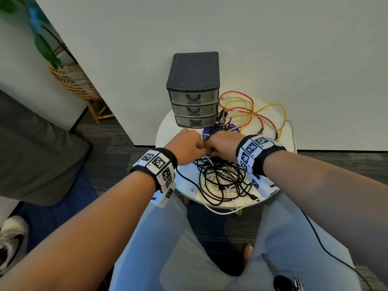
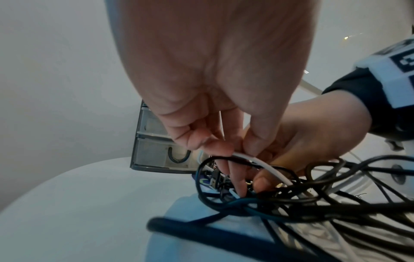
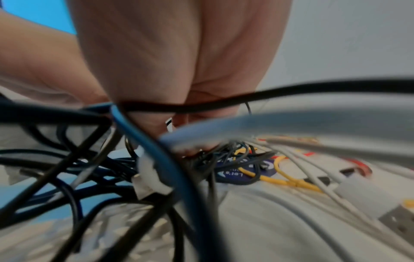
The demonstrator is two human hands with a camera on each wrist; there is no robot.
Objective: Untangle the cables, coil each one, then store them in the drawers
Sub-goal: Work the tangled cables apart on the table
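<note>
A tangle of black and white cables [image 1: 222, 181] lies on the near half of the round white table [image 1: 165, 127]. Looser red and yellow cables [image 1: 252, 110] spread at the back right. A dark grey unit with three drawers [image 1: 193, 97], all pushed in, stands at the back. My hands meet above the tangle's far edge. My left hand [image 1: 198, 147] pinches a white cable [image 2: 253, 159] between thumb and fingers [image 2: 215, 145]. My right hand [image 1: 211, 148] curls into the black cables, its thumb [image 2: 262, 182] beside the white one. Cables hide its fingertips in the right wrist view.
The table stands against a white wall. A wicker plant stand [image 1: 75, 80] and another person's leg and shoe [image 1: 12, 234] are at the left. Scissors [image 1: 279, 278] lie on my lap, and a black cable [image 1: 327, 250] trails over my right thigh.
</note>
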